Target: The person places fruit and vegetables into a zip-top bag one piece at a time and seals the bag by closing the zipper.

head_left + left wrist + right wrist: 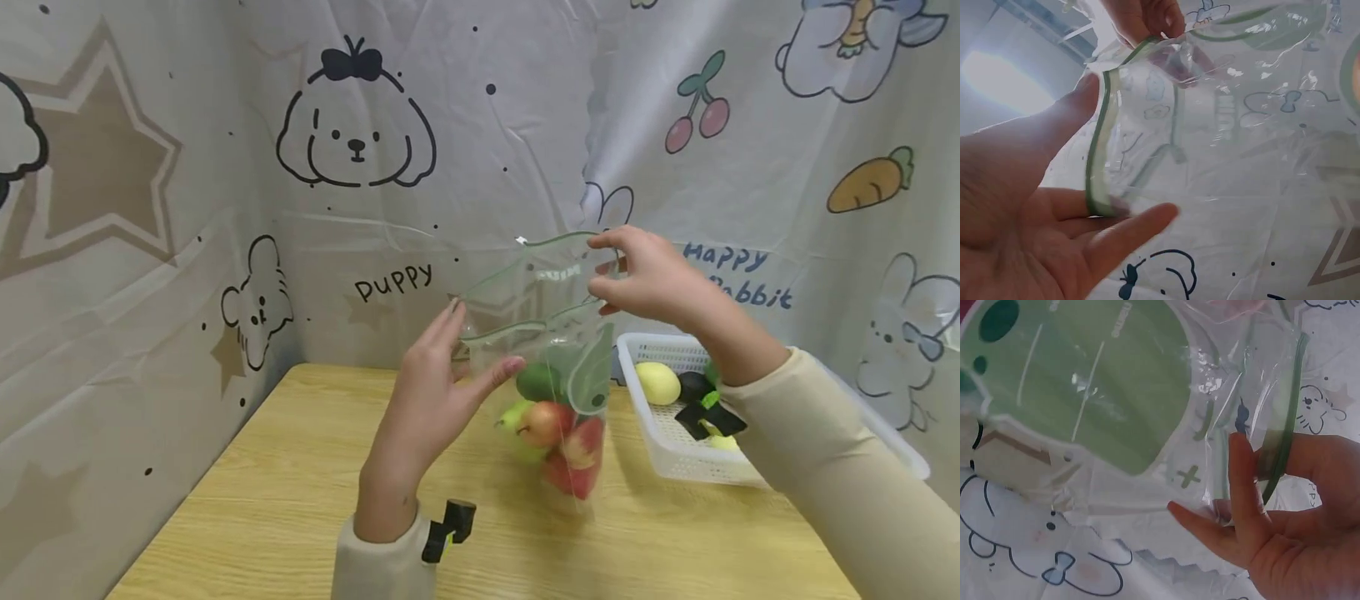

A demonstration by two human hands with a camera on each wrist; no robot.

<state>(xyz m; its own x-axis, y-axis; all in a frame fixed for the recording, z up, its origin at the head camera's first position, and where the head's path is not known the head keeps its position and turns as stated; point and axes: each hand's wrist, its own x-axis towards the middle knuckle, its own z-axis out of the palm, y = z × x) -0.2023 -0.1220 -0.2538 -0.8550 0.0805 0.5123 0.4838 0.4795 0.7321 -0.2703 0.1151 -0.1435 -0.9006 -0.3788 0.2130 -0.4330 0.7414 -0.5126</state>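
A clear zip bag [491, 392] with green seal strips stands upright on the wooden table, its mouth spread. Inside lie a dark green fruit [538, 382], an orange-red pear-like fruit [546, 423], a yellow-green one [515, 414] and red fruit [567, 474]. My left hand [432, 383] touches the mouth's left end, thumb and fingers spread apart and fairly straight. At the opposite end, my right hand [656, 279] holds the bag's edge between its fingers. In the right wrist view, the green seal [1294, 400] crosses a finger; a green printed label [1116, 381] shows on the bag.
A white plastic basket [660, 462] stands to the right on the table [300, 467], under my right forearm. It holds a yellow fruit [657, 383], a dark one [696, 387] and other partly hidden pieces. A printed curtain [487, 167] hangs close behind and on the left.
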